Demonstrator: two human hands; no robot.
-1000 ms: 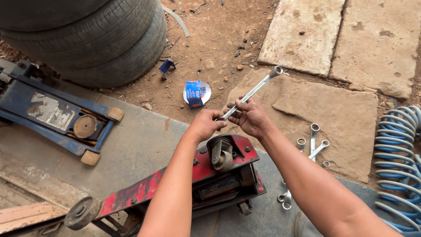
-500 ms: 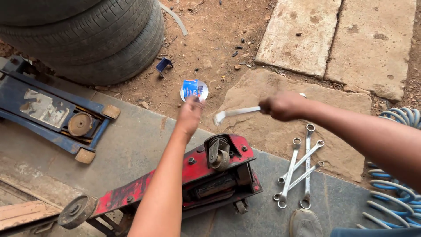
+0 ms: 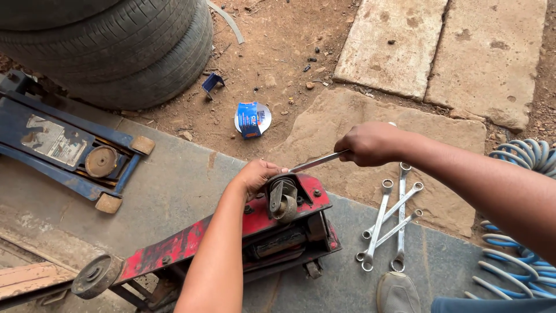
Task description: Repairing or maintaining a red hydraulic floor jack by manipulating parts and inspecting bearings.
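Note:
A red floor jack [image 3: 191,243] lies on its side on the grey slab in front of me. My left hand [image 3: 255,175] rests on its upper end, next to the small grey caster wheel [image 3: 284,200]. My right hand [image 3: 368,143] grips the handle of a silver wrench [image 3: 317,162] whose far end reaches the jack just beside my left hand's fingers. The wrench head is hidden behind those fingers.
Several loose silver wrenches [image 3: 389,217] lie on the slab to the right of the jack. A blue floor jack [image 3: 63,153] lies at the left, stacked tyres [image 3: 110,46] behind it. A blue coiled air hose [image 3: 521,232] sits at the right edge. My shoe [image 3: 398,293] shows at the bottom.
My right hand swung the wrench away to the right, then brought its end down to the jack's top. My left hand lifted briefly and came back onto the jack.

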